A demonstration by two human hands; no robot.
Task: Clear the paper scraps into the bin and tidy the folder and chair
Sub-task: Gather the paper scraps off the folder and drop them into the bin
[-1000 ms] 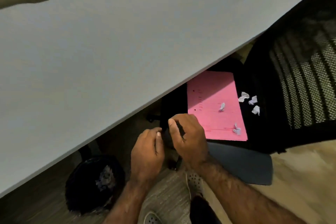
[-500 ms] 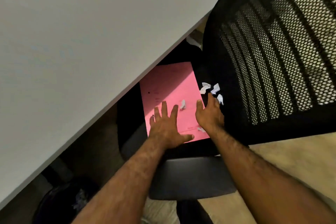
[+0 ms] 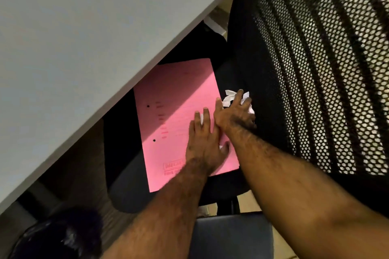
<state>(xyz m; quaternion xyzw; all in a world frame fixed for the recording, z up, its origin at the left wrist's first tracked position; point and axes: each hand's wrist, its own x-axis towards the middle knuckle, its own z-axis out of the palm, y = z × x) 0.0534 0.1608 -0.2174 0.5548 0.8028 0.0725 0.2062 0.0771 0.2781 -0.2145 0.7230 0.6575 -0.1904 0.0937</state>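
Note:
A pink folder (image 3: pixel 174 111) lies flat on the black seat of the chair (image 3: pixel 227 185), half under the desk edge. My left hand (image 3: pixel 203 143) rests flat on the folder, fingers apart, with a small white scrap showing between two fingers. My right hand (image 3: pixel 233 112) reaches past the folder's right edge, fingers spread over several white paper scraps (image 3: pixel 228 96) on the seat. Whether it grips any scrap is hidden by the hand. The black bin (image 3: pixel 61 235) stands on the floor at the lower left, with pale scraps inside.
The grey desk top (image 3: pixel 84 48) fills the upper left and overhangs the seat. The chair's black mesh backrest (image 3: pixel 315 69) rises close on the right. A dark armrest pad (image 3: pixel 231 235) sits in the foreground between my forearms.
The view has closed in on the chair seat. My right hand has slid forward from the folder onto the scraps beside it; my left hand has shifted right, closer to it.

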